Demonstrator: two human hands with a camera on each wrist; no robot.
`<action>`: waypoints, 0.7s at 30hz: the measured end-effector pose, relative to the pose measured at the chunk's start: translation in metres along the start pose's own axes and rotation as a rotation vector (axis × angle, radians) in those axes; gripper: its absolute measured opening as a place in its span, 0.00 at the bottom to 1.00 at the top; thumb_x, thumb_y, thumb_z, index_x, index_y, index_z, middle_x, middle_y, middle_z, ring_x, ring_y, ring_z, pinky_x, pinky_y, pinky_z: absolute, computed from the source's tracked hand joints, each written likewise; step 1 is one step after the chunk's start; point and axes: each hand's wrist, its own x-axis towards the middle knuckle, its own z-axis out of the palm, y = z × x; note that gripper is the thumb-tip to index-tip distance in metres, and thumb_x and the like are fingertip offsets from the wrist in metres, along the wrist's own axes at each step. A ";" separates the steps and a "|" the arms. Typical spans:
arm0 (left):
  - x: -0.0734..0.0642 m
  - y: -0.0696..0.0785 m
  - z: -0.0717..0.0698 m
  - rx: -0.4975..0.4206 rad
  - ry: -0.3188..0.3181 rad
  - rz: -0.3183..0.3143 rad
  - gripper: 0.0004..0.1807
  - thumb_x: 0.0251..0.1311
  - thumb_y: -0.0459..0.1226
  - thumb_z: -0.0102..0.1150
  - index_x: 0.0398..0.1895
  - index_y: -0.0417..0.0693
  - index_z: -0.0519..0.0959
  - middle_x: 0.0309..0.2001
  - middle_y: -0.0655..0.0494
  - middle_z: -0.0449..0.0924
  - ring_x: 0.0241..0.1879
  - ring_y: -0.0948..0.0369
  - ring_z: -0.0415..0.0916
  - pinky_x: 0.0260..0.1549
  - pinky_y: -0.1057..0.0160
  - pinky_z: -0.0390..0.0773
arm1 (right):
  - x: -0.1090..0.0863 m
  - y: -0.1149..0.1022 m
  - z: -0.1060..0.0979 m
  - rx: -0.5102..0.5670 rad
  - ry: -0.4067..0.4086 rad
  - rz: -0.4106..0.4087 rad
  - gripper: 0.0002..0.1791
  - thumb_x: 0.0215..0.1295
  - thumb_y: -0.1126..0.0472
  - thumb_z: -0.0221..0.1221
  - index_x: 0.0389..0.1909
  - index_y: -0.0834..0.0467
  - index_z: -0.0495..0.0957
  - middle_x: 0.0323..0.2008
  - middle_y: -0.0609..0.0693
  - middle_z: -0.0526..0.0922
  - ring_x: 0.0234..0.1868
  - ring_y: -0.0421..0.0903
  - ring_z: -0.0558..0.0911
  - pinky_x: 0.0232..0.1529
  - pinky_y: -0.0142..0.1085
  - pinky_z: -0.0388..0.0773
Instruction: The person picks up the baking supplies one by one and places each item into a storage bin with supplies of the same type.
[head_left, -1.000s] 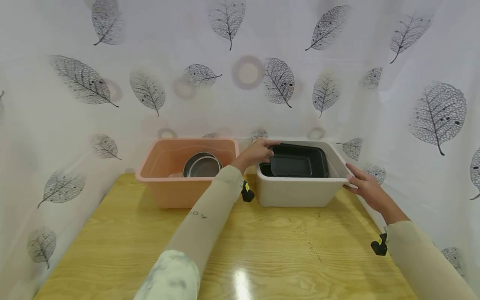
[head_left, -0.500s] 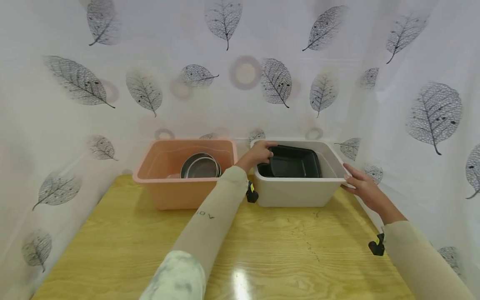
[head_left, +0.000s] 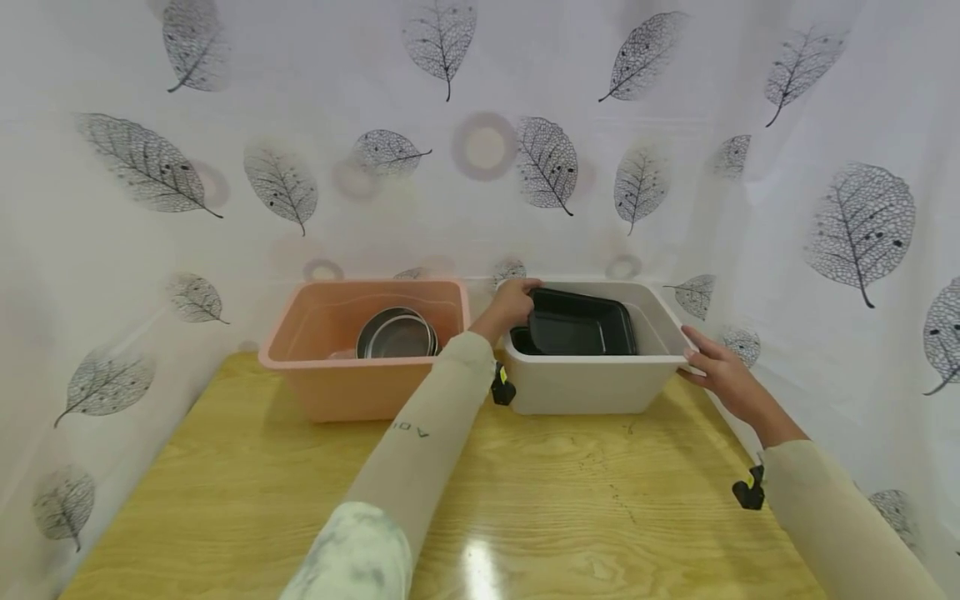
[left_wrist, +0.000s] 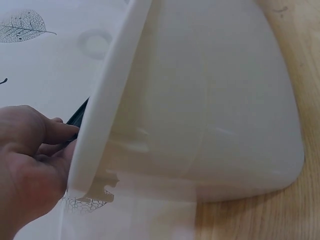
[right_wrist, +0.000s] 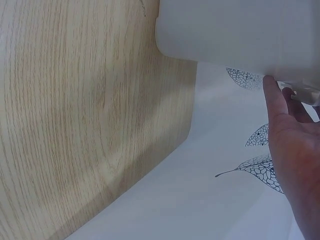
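Note:
In the head view, my left hand (head_left: 513, 304) reaches over the left rim of a white plastic bin (head_left: 585, 385) and pinches the left end of a black rectangular baking pan (head_left: 581, 321). The pan sits tilted inside the bin, with a dark thing partly showing beneath its left end. Most of the pan is hidden behind the bin wall in the left wrist view, where thumb and fingers close on its dark edge (left_wrist: 77, 116). My right hand (head_left: 720, 371) holds the bin's right rim, fingers on top and thumb below.
Left of the white bin stands a pink plastic bin (head_left: 352, 392) with round metal pans (head_left: 397, 335) inside. Both bins are on a wooden table (head_left: 525, 492). A leaf-patterned white curtain (head_left: 420, 208) hangs close behind and along the sides.
The black baking pan has shifted slightly left inside the white bin, along with my left hand. My right hand keeps its place on the rim. The head view has turned a little right.

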 end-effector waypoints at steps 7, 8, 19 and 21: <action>-0.004 0.002 -0.003 0.026 0.013 -0.011 0.33 0.67 0.20 0.41 0.73 0.49 0.69 0.72 0.48 0.69 0.12 0.64 0.50 0.16 0.67 0.63 | 0.001 0.001 0.000 0.024 -0.004 0.005 0.38 0.82 0.57 0.44 0.81 0.60 0.33 0.77 0.74 0.31 0.58 0.19 0.71 0.57 0.24 0.78; -0.003 0.003 -0.003 0.040 0.015 -0.007 0.32 0.67 0.20 0.42 0.73 0.49 0.69 0.72 0.48 0.69 0.12 0.64 0.50 0.16 0.67 0.62 | 0.001 0.000 0.000 0.022 -0.005 0.009 0.38 0.82 0.57 0.44 0.81 0.60 0.33 0.77 0.74 0.31 0.57 0.19 0.71 0.57 0.24 0.78; -0.003 -0.001 -0.004 -0.047 -0.030 0.108 0.27 0.70 0.23 0.49 0.72 0.40 0.69 0.68 0.36 0.71 0.54 0.51 0.80 0.33 0.71 0.76 | -0.001 -0.002 0.001 -0.002 0.003 0.036 0.38 0.83 0.55 0.44 0.81 0.58 0.33 0.77 0.74 0.32 0.56 0.17 0.70 0.57 0.25 0.78; -0.005 -0.004 -0.004 -0.102 -0.050 0.128 0.26 0.72 0.25 0.48 0.72 0.39 0.68 0.68 0.36 0.71 0.64 0.48 0.75 0.48 0.66 0.81 | -0.001 -0.002 0.000 -0.002 -0.001 0.035 0.39 0.83 0.55 0.44 0.81 0.58 0.33 0.77 0.74 0.32 0.56 0.17 0.70 0.57 0.25 0.78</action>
